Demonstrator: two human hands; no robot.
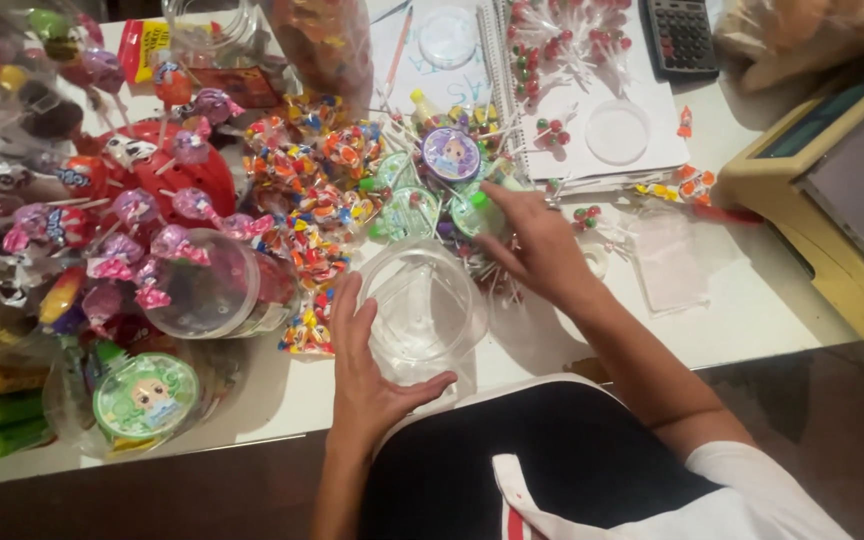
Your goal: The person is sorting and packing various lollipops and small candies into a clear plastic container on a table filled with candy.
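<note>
Candy crowds the white counter (752,310) — the left hand (372,375), fingers spread flat, steadies a clear plastic jar (422,305) lying near the front edge, while the right hand (537,245) reaches, loosely open, into the wrapped lollipops (422,190) just beyond. The jar looks light, stiff and slippery — best gripped around its rim.

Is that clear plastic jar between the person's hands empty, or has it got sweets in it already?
Empty. The clear jar shows only its own walls and the white table through them; the sweets lie outside it.
</note>
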